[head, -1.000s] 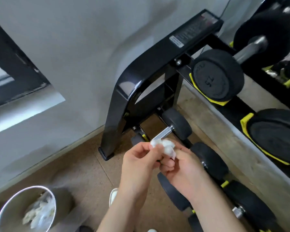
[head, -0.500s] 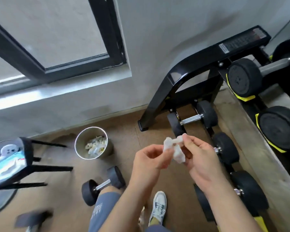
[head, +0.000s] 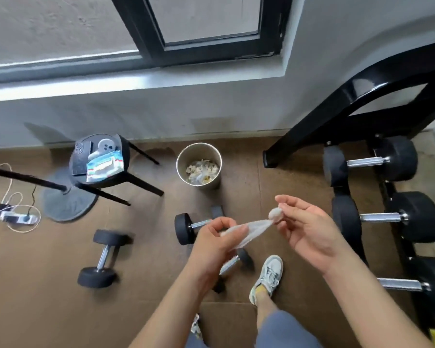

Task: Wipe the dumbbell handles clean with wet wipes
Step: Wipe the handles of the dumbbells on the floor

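While both hands hover at centre frame, the wet wipe [head: 254,228] is stretched taut between them: a thin, greyish, twisted strip, wadded into a small ball at its right end. The left hand [head: 211,244] pinches the flatter end with curled fingers [head: 222,223]. The right hand [head: 312,231] pinches the ball at its fingertips, its other fingers loosely spread. Below, three black dumbbells [head: 105,256] with chrome handles lie on the brown floor, one partly hidden under the left hand. More sit on the rack [head: 337,106] at right. A metal bin [head: 199,149] at upper centre holds what may be used wipes.
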{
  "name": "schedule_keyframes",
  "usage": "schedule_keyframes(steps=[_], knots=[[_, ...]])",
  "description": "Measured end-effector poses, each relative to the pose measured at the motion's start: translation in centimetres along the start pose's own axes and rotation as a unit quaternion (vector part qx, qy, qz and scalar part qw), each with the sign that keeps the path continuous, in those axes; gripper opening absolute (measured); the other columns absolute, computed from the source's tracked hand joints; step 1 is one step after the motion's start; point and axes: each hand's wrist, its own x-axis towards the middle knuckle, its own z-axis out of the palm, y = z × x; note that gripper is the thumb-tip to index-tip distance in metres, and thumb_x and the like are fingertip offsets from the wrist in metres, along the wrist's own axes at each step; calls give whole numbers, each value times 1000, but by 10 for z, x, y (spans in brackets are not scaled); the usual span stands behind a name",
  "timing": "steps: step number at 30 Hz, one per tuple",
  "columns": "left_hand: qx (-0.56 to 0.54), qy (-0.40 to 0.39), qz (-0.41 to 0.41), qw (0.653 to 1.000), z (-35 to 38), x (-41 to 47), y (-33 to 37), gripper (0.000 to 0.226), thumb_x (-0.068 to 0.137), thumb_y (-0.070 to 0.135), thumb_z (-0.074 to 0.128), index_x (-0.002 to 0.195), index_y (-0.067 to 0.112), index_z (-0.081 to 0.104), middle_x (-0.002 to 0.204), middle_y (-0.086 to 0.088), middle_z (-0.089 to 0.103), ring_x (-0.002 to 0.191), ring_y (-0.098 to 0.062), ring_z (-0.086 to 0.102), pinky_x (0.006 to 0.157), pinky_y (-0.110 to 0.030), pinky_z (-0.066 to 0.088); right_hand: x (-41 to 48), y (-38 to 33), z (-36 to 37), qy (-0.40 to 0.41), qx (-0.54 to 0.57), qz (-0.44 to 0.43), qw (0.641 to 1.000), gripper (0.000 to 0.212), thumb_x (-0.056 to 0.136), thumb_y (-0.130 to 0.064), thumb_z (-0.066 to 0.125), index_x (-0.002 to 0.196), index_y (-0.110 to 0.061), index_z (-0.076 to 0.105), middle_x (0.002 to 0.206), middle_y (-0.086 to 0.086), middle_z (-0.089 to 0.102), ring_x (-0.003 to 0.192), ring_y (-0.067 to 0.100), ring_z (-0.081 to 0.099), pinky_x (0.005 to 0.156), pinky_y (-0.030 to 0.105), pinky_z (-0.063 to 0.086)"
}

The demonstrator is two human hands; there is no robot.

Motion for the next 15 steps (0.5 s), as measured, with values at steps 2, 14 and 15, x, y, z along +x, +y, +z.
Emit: schedule_keyframes(steps=[2, 14, 15], knots=[[118, 16, 7, 993, -39, -13, -11, 18, 80, 24, 79, 75, 12, 65, 59, 7, 53, 48, -2, 41, 46, -14, 33, 0, 32, 25, 32, -25, -14, 999, 17, 95, -1, 49, 104, -6, 63, 68, 8, 57, 56, 11, 54, 46, 16, 43], [-270, 26, -1, 963, -263, -116, -20, 4, 75, 11, 64, 74, 9, 61, 61, -5, 54, 55, -15, 55, 49, -25, 51, -38, 212, 210, -209, -515, -21, 831, 17, 79, -34, 77, 86, -19, 77, 70, 2, 62, 66, 13, 49, 64, 24, 38], [-283, 35, 4, 959, -276, -124, -19, 4, 74, 11, 64, 71, 11, 62, 61, -5, 54, 56, -15, 54, 50, -25, 50, -40, 218, 221, -222, -539, -26, 812, 22, 76, -41, 78, 85, -22, 76, 70, 4, 58, 67, 16, 46, 64, 27, 37]])
